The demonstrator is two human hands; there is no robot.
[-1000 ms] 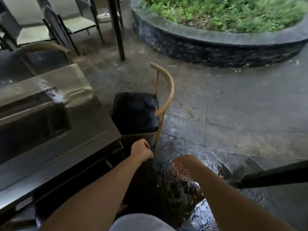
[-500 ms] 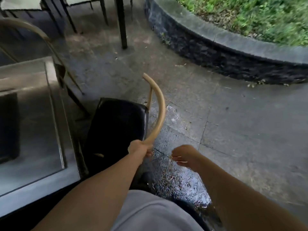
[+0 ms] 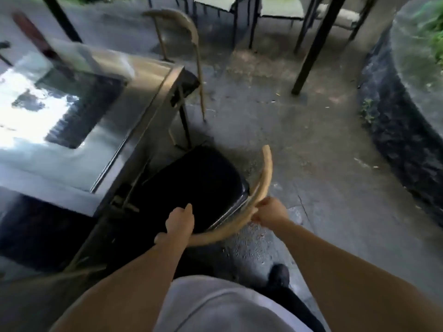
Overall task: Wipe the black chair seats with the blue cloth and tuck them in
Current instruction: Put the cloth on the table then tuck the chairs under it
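A chair with a black seat [image 3: 199,185] and a curved tan backrest [image 3: 261,185] stands just in front of me, its seat partly under the glass-topped table [image 3: 100,168]. My left hand [image 3: 178,221] grips the left part of the backrest. My right hand [image 3: 271,212] is closed around the backrest further right. A second chair with a tan backrest [image 3: 184,22] stands at the table's far corner. No blue cloth shows in this view.
A black post [image 3: 314,46] rises from the wet stone floor at the upper right. More chairs with pale seats [image 3: 278,8] stand behind it. A curved dark stone planter wall [image 3: 395,130] runs along the right. My shoe [image 3: 278,275] is by the chair.
My right hand has come from hanging free onto the backrest. My left hand has slid further along the rail. The view has swung and the chair now points at the table.
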